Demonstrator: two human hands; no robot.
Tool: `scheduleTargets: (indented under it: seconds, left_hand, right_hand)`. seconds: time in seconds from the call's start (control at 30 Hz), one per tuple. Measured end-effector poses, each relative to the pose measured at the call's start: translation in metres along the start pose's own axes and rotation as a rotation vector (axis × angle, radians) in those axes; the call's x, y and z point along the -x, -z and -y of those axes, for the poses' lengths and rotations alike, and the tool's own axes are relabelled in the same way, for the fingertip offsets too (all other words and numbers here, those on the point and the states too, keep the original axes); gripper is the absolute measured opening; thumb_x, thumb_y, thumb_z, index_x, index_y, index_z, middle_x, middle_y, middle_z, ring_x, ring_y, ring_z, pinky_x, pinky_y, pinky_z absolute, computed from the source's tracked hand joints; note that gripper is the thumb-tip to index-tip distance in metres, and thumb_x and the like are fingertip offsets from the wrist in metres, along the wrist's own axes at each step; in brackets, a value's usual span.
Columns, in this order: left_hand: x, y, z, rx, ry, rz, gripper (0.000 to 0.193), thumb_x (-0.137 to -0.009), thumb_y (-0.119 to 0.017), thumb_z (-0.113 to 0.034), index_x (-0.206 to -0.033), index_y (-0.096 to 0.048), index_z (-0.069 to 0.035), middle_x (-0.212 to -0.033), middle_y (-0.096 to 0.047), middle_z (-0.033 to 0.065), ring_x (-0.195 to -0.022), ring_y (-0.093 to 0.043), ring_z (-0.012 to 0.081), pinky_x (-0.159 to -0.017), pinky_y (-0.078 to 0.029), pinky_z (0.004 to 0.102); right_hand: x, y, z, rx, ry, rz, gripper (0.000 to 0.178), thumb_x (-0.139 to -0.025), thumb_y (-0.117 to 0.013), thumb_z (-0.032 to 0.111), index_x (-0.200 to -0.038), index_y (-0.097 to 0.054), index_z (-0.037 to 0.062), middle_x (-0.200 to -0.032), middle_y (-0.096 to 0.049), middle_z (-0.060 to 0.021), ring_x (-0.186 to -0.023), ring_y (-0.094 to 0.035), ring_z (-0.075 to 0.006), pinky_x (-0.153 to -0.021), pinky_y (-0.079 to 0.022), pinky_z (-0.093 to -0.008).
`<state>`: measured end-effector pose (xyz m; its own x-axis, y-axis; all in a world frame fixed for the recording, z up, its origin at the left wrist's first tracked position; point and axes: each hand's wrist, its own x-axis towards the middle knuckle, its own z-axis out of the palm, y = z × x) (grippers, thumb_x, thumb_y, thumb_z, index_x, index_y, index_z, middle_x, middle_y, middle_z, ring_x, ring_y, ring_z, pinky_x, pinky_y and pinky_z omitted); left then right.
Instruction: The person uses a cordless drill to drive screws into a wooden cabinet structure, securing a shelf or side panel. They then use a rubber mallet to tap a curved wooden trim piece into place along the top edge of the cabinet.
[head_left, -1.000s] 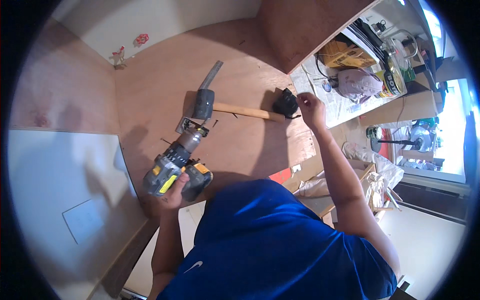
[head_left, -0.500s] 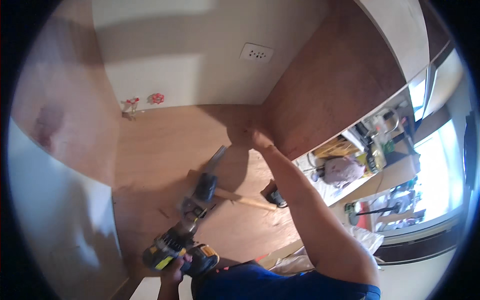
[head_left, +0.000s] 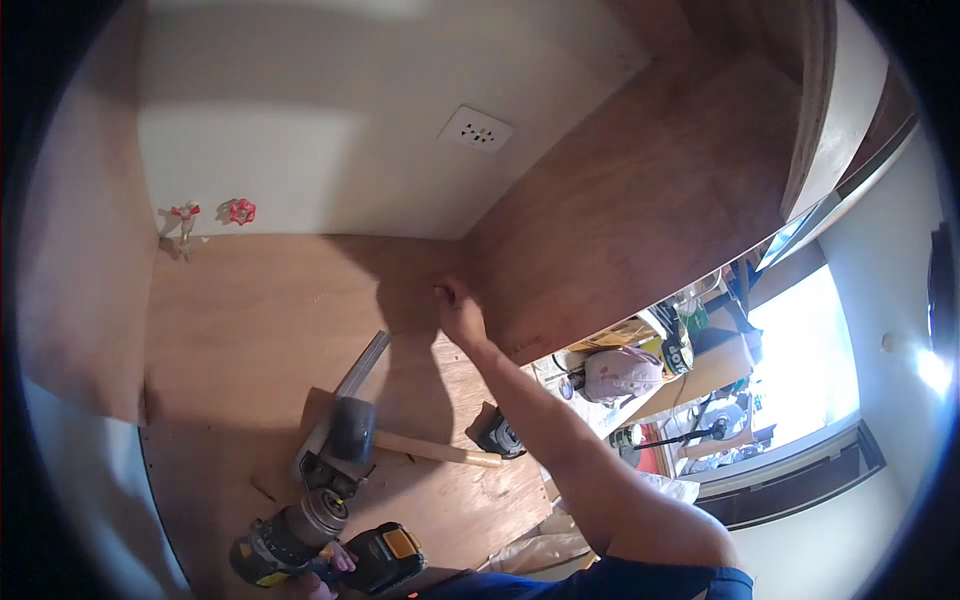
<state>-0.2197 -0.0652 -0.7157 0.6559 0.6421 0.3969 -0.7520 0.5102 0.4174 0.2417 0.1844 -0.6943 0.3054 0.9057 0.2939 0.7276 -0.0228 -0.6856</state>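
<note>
At the lower left, my left hand (head_left: 322,584) is wrapped round the grip of a black and yellow cordless drill (head_left: 290,540); the drill's battery faces right. My right hand (head_left: 461,318) reaches to the back right corner of the wooden panel (head_left: 260,330), its fingers curled in a pinch low over the surface. Whatever those fingers hold is too small to make out. Between my hands lies a mallet with a black head (head_left: 352,430) and a wooden handle (head_left: 440,450). A grey metal bar tool (head_left: 362,365) rests beside the mallet head, partly covered by it.
Under my right forearm sits a dark tape measure (head_left: 496,432). Wooden sides enclose the space, and the back wall carries a socket plate (head_left: 477,129) and two red-handled valves (head_left: 241,211). Outside, to the right, a pale cloth bundle (head_left: 622,376) stands among clutter.
The view has shifted, so the panel and tools appear farther left. My left hand and the drill sit lower in the picture. My right hand remains by the back right corner, fingers curled.
</note>
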Motion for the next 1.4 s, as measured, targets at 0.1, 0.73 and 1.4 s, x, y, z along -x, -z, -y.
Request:
scheduleTargets:
  seconds: [0.1, 0.73, 1.4]
  left_hand:
    - [-0.046, -0.016, 0.016, -0.035, -0.059, -0.112, 0.05, -0.09, -0.077, -0.037, -0.119, -0.06, -0.001, -0.103, -0.067, 0.0145, -0.105, -0.066, 0.031, -0.103, -0.049, 0.0493]
    - [-0.182, -0.121, -0.015, -0.205, -0.026, -0.563, 0.058, -0.096, -0.07, -0.044, -0.134, -0.049, -0.005, -0.094, -0.058, 0.0088, -0.087, -0.057, 0.0192, -0.087, -0.05, 0.0428]
    - [-0.211, -0.166, -0.024, -0.267, -0.048, -0.457, 0.032, -0.097, -0.073, -0.024, -0.114, -0.058, -0.002, -0.085, -0.063, 0.0093, -0.072, -0.064, 0.0201, -0.071, -0.058, 0.0387]
  right_hand:
    - [0.049, 0.024, 0.116, -0.873, -0.338, 0.1, 0.014, -0.106, -0.056, 0.013, -0.107, -0.064, 0.0016, -0.095, -0.061, -0.004, -0.085, -0.06, -0.0165, -0.081, -0.053, -0.0362]
    - [0.112, 0.13, 0.311, -1.6, -0.4, 0.045, 0.023, -0.1, -0.066, 0.027, -0.117, -0.065, 0.0114, -0.1, -0.066, -0.0005, -0.095, -0.064, -0.0152, -0.091, -0.05, -0.0364]
    - [0.133, 0.174, 0.306, -1.668, -0.223, -0.109, 0.021, -0.104, -0.062, 0.025, -0.118, -0.065, 0.0095, -0.1, -0.068, -0.0009, -0.094, -0.064, -0.0152, -0.09, -0.05, -0.0325]
